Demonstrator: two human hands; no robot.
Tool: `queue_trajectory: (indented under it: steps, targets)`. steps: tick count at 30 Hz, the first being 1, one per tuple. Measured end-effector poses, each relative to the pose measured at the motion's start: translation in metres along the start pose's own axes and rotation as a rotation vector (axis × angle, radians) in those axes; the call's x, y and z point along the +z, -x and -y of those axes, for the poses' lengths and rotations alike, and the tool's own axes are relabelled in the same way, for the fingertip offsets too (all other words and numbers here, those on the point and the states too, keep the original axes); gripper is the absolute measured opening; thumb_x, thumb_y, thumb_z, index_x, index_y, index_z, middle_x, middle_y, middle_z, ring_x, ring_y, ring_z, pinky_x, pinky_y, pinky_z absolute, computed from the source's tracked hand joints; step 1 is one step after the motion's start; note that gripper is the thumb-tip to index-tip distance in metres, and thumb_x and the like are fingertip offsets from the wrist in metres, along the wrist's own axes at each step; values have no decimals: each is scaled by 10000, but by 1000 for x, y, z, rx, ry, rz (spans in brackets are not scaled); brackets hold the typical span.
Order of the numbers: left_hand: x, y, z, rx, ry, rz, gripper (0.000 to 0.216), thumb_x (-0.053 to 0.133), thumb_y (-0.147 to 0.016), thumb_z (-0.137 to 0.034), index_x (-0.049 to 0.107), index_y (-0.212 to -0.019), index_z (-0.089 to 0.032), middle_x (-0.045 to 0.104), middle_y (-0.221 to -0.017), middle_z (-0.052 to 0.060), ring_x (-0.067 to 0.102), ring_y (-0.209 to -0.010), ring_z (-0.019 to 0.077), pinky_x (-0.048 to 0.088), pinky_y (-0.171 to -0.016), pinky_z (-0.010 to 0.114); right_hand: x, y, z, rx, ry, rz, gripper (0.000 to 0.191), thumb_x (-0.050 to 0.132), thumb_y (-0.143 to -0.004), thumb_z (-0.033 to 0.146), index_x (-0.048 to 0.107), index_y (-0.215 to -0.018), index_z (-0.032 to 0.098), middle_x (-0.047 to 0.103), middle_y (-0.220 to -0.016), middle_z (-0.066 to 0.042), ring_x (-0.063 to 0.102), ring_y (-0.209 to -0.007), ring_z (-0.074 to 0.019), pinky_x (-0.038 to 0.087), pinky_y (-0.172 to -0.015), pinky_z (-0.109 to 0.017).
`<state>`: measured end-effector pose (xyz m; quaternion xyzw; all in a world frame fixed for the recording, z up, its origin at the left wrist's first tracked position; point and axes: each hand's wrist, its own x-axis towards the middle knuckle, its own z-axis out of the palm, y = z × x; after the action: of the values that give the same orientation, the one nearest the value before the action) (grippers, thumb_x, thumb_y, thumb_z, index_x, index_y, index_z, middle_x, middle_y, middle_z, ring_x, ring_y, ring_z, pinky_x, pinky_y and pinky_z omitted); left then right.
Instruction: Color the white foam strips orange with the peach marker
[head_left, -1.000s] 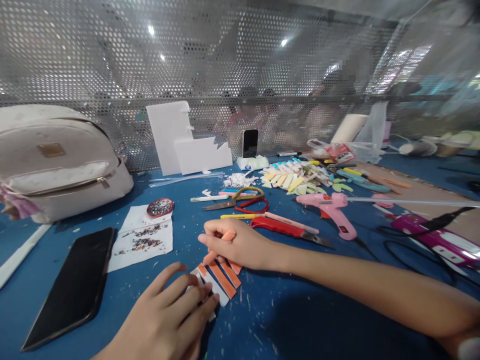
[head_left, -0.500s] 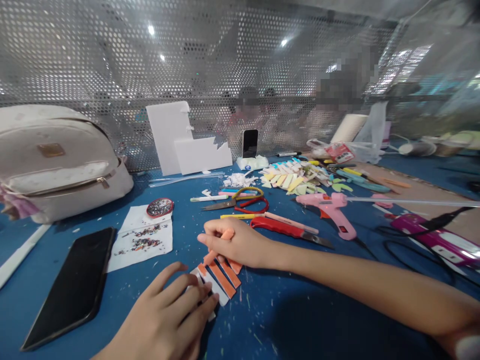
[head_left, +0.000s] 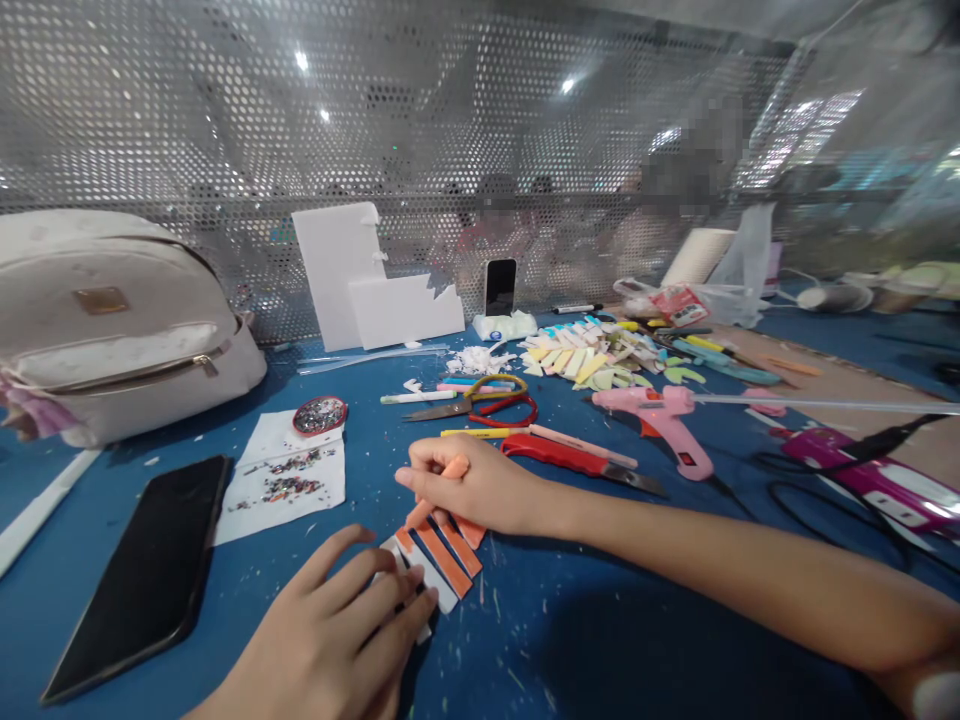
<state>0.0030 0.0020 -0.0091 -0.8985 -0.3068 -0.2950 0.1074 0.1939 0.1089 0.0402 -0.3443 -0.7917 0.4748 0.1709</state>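
Observation:
An orange marker (head_left: 455,467) is gripped in my right hand (head_left: 487,485), its tip down on a white strip (head_left: 436,580) whose upper end is coloured orange. Beside that strip, several orange strips (head_left: 448,562) lie fanned out, partly under my right hand. My left hand (head_left: 337,620) rests with fingers spread, its fingertips on the white strips; part of them is hidden beneath it. Just behind my right hand are a red-handled utility knife (head_left: 555,455), a yellow pen (head_left: 474,434) and scissors (head_left: 487,400) with a red and a yellow handle.
At left are a pale backpack (head_left: 127,330), a black tablet-like device (head_left: 146,570) and a paper sheet (head_left: 330,480) with small dark bits. A pink glue gun (head_left: 675,420), a purple power strip (head_left: 870,475) and cables lie right. Coloured pieces (head_left: 592,355) are heaped behind.
The marker's tip has shifted very slightly to the left at the top of the white strip. My left hand has stayed in place.

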Motion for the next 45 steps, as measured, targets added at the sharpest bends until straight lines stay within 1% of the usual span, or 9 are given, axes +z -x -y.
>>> queue_trajectory:
  steps: [2, 8, 14, 23, 32, 36, 40, 43, 45]
  targets:
    - [0, -1, 0, -10, 4, 0, 307, 478, -863, -86, 690, -1059, -189, 736, -968, -14, 632, -903, 162, 317, -1085, 385, 0, 0, 1, 23, 3, 14, 391, 538, -971, 438, 431, -697, 179, 609, -610, 16, 696, -594, -137, 334, -458, -144]
    - [2, 0, 0, 5, 11, -9, 292, 481, -867, -99, 690, -1047, -192, 737, -974, -18, 630, -898, 160, 310, -1088, 381, 0, 2, 3, 19, 15, 12, 379, 503, -987, 408, 416, -697, 180, 618, -623, 4, 699, -604, -137, 333, -448, -142]
    - [2, 0, 0, -5, 6, 0, 281, 496, -873, -104, 697, -1052, -185, 738, -978, -11, 630, -908, 164, 316, -1084, 387, 0, 2, 4, 2, 38, 0, 381, 524, -983, 408, 431, -696, 175, 594, -613, 15, 722, -666, -151, 330, -477, -146]
    - [2, 1, 0, 1, 10, -6, 271, 494, -896, -126, 702, -1059, -184, 739, -986, -10, 631, -902, 164, 314, -1086, 382, -1, 2, 4, 26, 9, 2, 382, 531, -980, 414, 436, -697, 176, 629, -659, -5, 739, -723, -166, 318, -474, -149]
    - [2, 1, 1, 7, 3, -7, 286, 504, -861, -110, 702, -1054, -184, 739, -974, -9, 627, -898, 166, 318, -1084, 391, 0, 1, 1, 18, -12, -17, 415, 559, -962, 462, 441, -689, 173, 623, -643, 7, 725, -662, -146, 334, -476, -149]
    - [2, 0, 1, 0, 6, -9, 297, 503, -856, -102, 707, -1055, -186, 741, -993, -17, 629, -904, 167, 312, -1088, 385, 1, 1, 0, 42, -4, 4, 393, 527, -975, 453, 445, -709, 176, 639, -650, 7, 685, -570, -117, 318, -452, -147]
    - [3, 2, 0, -8, 3, -5, 294, 503, -865, -107, 709, -1059, -187, 741, -992, -14, 630, -910, 171, 307, -1094, 388, 0, 1, 1, 7, 24, -5, 393, 516, -979, 419, 416, -686, 176, 615, -644, 10, 681, -596, -115, 328, -462, -138]
    - [3, 3, 0, 9, 0, -16, 277, 494, -884, -123, 711, -1046, -185, 740, -952, -14, 630, -891, 169, 309, -1089, 384, 0, 1, 1, 39, 23, 25, 395, 477, -991, 433, 414, -693, 182, 606, -610, 19, 577, -447, -76, 340, -429, -146]
    - [3, 3, -1, 13, -1, -17, 277, 487, -889, -128, 711, -1042, -186, 739, -951, -14, 630, -888, 167, 312, -1085, 383, 0, 2, 1, 32, 31, 23, 387, 475, -991, 420, 410, -691, 183, 599, -610, 20, 552, -432, -68, 342, -426, -145]
